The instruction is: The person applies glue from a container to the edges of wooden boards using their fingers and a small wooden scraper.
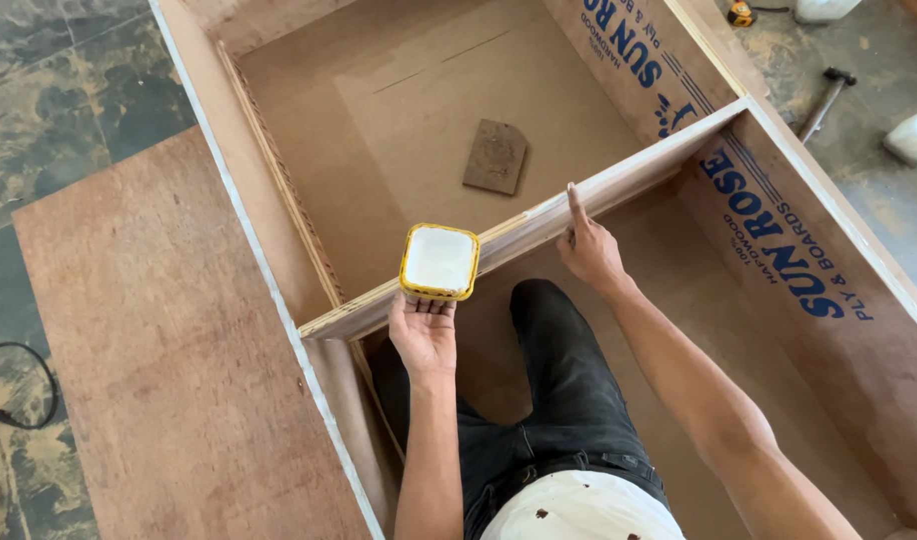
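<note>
I stand inside a large plywood cabinet carcass lying on the floor. My left hand [424, 330] holds a square yellow tub of white glue [440, 261] from below, right against the edge of a plywood divider board [634, 170] that crosses the box. My right hand [589, 245] rests on the near side of that divider, index finger stretched along its top edge. My legs in dark trousers [569, 380] are between the two arms.
A small dark plywood offcut [497, 155] lies on the box floor beyond the divider. A loose brown plywood sheet [169, 340] lies left of the box wall [249, 230]. A hammer [824, 100] and white containers [914, 135] sit on the floor at right; a black cable [24, 385] at far left.
</note>
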